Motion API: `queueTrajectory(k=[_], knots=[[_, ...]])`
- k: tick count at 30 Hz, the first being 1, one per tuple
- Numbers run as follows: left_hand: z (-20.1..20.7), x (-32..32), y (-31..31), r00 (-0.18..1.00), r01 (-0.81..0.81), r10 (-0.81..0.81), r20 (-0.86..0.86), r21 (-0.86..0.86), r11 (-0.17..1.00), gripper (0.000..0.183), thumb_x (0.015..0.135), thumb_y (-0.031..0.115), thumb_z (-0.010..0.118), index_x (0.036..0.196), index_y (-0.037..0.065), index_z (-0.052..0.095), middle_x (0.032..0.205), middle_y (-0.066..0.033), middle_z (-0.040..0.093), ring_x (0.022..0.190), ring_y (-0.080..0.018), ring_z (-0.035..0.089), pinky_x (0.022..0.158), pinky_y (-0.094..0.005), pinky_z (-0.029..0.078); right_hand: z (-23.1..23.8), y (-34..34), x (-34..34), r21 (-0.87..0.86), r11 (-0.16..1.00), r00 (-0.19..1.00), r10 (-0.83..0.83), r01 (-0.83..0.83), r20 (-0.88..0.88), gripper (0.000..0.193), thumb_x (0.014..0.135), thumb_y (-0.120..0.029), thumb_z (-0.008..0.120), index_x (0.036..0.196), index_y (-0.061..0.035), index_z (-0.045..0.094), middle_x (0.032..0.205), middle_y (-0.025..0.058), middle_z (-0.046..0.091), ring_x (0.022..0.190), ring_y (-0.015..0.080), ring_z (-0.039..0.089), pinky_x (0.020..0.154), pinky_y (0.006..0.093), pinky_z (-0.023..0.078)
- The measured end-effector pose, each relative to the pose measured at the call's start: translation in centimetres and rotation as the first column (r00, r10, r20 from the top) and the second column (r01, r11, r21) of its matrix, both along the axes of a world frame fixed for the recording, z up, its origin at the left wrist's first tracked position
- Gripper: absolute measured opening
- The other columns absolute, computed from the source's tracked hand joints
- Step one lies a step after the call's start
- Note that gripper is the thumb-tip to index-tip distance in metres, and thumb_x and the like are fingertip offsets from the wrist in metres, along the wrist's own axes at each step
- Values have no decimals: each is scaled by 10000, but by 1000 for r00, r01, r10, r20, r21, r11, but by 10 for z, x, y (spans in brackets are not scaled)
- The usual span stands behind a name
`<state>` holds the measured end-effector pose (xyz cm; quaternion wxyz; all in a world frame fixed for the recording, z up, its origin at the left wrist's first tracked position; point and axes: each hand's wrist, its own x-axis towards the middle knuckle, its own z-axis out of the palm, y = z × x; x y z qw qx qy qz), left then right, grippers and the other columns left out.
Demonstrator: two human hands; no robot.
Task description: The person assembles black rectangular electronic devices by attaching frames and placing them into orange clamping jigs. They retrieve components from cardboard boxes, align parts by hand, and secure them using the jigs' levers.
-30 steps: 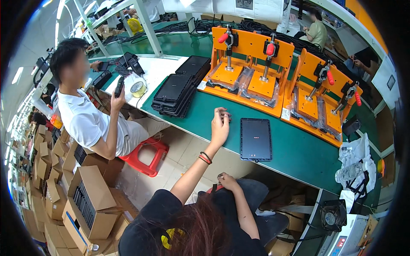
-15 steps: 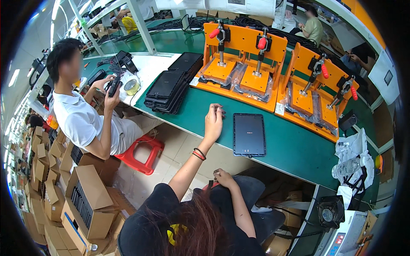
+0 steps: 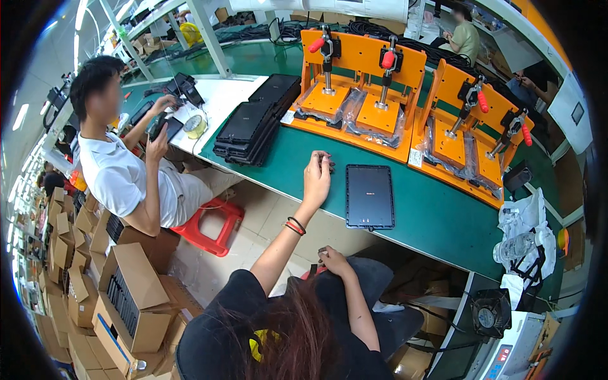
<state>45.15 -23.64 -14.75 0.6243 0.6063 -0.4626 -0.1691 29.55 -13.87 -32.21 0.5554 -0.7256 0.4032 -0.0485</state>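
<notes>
My left hand (image 3: 317, 176) reaches up to the front edge of the green table (image 3: 437, 218), fingers bunched together and fingertips touching the mat. Red and black bands circle its wrist. Just right of it a dark tablet (image 3: 369, 196) lies flat, screen up, a short gap from the hand. My right hand (image 3: 333, 259) rests low on my lap on dark trousers, fingers curled. Whether either hand pinches something small does not show.
Two orange press jigs (image 3: 354, 107) (image 3: 472, 142) with red-handled clamps stand behind the tablet. A stack of black trays (image 3: 250, 130) lies to the left. A seated co-worker (image 3: 123, 177) handles a dark device beside a red stool (image 3: 209, 225). Cardboard boxes (image 3: 120, 304) crowd the floor; bagged items (image 3: 525, 240) sit right.
The view has drifted slightly. My left hand stays at the table edge beside the tablet, and my right hand stays on my lap. The co-worker keeps handling the device.
</notes>
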Motion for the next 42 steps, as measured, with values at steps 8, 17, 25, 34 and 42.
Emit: queueTrajectory(k=[8, 17, 25, 34, 42], knots=[[-1, -6, -3, 1000, -17, 16, -16, -44, 999, 153, 953, 100, 404, 957, -11, 509, 773, -92, 606, 688, -132, 579, 642, -270, 482, 8, -4, 7, 83, 997, 999, -11, 6, 52, 302, 905, -218, 489, 1085, 19, 539, 877, 175, 658, 808, 244, 645, 748, 336, 484], [-1, -5, -4, 988, -37, 21, -153, -101, 994, 163, 951, 88, 406, 894, -16, 518, 821, -77, 572, 680, -109, 554, 612, -251, 465, 10, 0, 0, 71, 996, 998, -52, 50, 20, 304, 896, -228, 487, 1084, 1, 551, 886, 186, 659, 830, 265, 651, 771, 356, 485], [5, -6, -3, 993, 1, -6, -119, -49, 999, 159, 930, 90, 406, 866, -12, 510, 732, -96, 578, 624, -152, 568, 587, -287, 463, 19, -3, 9, 122, 991, 997, -62, 57, 36, 283, 897, -213, 489, 1055, 13, 553, 908, 175, 652, 833, 273, 645, 774, 351, 480], [6, -8, 0, 995, 21, -21, -99, 5, 1000, 180, 924, 94, 412, 851, -24, 526, 728, -77, 576, 631, -130, 566, 590, -272, 463, 21, -1, 4, 47, 998, 1000, -32, 32, 1, 294, 893, -218, 493, 1054, 22, 545, 891, 179, 651, 820, 275, 638, 760, 345, 478], [4, -5, 1, 1000, -26, 26, 11, -12, 1000, 171, 903, 111, 436, 837, -8, 541, 672, -118, 585, 588, -208, 583, 575, -328, 461, 11, 0, 3, 51, 999, 998, -23, 20, 62, 293, 902, -233, 480, 1046, 12, 549, 904, 160, 648, 821, 242, 627, 744, 329, 479]])
